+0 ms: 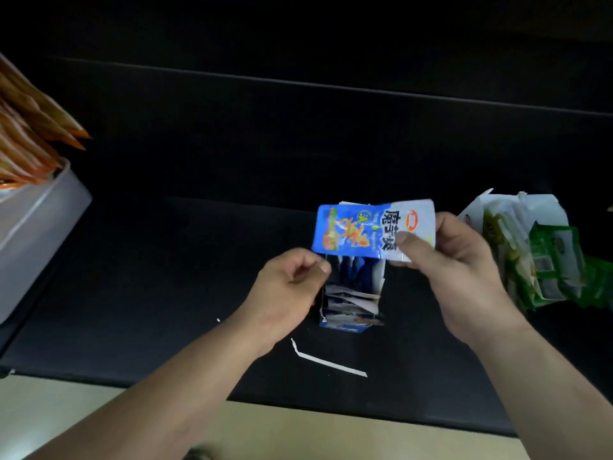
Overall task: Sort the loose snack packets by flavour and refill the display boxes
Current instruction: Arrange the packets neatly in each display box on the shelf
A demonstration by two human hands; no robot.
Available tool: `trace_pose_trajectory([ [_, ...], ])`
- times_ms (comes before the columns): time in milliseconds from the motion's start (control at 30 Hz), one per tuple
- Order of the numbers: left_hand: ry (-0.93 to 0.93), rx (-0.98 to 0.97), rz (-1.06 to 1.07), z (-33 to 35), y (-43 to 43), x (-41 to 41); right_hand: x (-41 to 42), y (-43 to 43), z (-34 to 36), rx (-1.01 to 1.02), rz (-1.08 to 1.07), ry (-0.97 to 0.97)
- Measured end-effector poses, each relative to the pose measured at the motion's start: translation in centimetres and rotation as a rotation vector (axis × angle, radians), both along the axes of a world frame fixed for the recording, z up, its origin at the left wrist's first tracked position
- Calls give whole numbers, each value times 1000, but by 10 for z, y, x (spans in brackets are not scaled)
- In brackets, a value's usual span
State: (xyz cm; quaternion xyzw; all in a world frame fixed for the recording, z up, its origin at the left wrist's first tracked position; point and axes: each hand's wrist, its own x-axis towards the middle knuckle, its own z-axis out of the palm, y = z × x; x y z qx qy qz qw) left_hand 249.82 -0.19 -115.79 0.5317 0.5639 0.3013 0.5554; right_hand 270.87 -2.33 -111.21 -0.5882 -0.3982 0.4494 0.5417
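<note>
My right hand (454,260) pinches the white end of a blue and white snack packet (351,230) between thumb and fingers, holding it flat above a small blue display box (348,323). The box stands on the dark shelf and holds several blue packets. My left hand (292,287) sits at the box's left side with curled fingers, its thumb and forefinger close to the packet's lower left corner; a grip on the packet is not clear. A pile of green packets (547,260) lies to the right, behind my right hand.
A white tray (39,227) with orange packets (30,134) stands at the far left. A torn white paper strip (331,361) lies on the black shelf (132,277) near its front edge. A pale floor shows below the shelf.
</note>
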Motion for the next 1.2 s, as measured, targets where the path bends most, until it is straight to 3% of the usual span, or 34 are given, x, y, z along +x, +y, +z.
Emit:
trace_pose_trajectory([
  [100,51,0,-10,-3,-1,1,3,2,14,115,-25,-29],
  [200,65,18,-5,-2,-1,3,6,-1,24,197,66,-243],
  [367,32,1,10,0,-1,3,-1,-6,18,163,234,-584],
  [700,37,52,-36,6,2,2,1,-16,-14,-203,490,-688],
  [833,56,106,-46,10,12,10,-5,-13,-12,-315,586,-869],
  [1033,174,174,-90,9,18,11,-8,-16,-19,-281,483,-949],
  [1200,11,162,63,20,10,2,-8,-12,-11,-388,438,-1125],
])
